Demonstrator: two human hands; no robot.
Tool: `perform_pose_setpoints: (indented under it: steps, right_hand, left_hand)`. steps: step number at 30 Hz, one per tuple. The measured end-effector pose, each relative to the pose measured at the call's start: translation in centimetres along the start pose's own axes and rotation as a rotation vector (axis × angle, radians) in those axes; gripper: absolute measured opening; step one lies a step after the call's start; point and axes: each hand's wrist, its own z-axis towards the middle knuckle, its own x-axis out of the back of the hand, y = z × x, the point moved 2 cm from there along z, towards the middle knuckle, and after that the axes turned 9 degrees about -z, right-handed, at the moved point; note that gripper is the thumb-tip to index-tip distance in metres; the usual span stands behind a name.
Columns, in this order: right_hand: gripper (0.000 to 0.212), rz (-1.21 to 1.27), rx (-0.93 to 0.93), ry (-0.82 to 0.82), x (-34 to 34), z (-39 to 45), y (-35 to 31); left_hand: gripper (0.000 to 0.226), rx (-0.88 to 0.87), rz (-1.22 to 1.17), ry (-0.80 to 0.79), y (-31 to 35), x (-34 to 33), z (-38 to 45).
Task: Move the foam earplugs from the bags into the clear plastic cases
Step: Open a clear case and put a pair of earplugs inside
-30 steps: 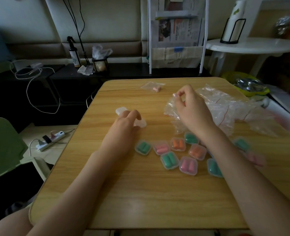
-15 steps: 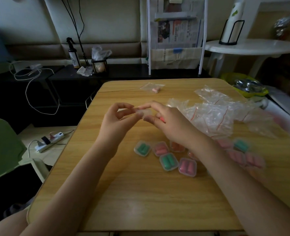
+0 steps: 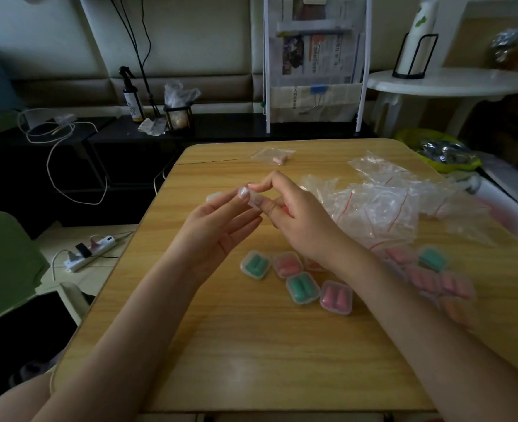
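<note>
While the left hand (image 3: 218,229) pinches a clear case (image 3: 245,194), the right hand (image 3: 297,220) grips its other edge

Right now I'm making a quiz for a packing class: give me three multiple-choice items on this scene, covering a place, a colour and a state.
1. Where does the bag with pink earplugs lie?
A. far table edge
B. on the floor
C. under the left forearm

2. What colour are the earplugs in the leftmost filled case?
A. yellow
B. green
C. black

3. How is the empty clear case?
A. flat on the table
B. in both hands, above the table
C. on the white side table

Answers: 1 A, the small bag sits by the far edge; 2 B, that filled case shows green; 3 B, left hand and right hand both grip the clear case.
</note>
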Motion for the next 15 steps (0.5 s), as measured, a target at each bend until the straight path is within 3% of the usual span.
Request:
perform_pose_setpoints:
  steps: [7, 12, 15]
  right_hand:
    - [0.03, -0.436, 0.101, 0.095, -0.3, -0.1, -0.2]
    - [0.023, -0.305, -0.017, 0.253, 0.9, 0.4, 1.3]
    - [0.025, -0.161, -0.085, 0.254, 1.2, 0.6, 2.3]
  left_hand:
    - [0.043, -0.001, 0.049, -0.02, -0.1, 0.1, 0.0]
    - [0.05, 0.052, 0.115, -0.112, -0.3, -0.9, -0.8]
    - [0.059, 0.104, 0.119, -0.197, -0.6, -1.7, -1.1]
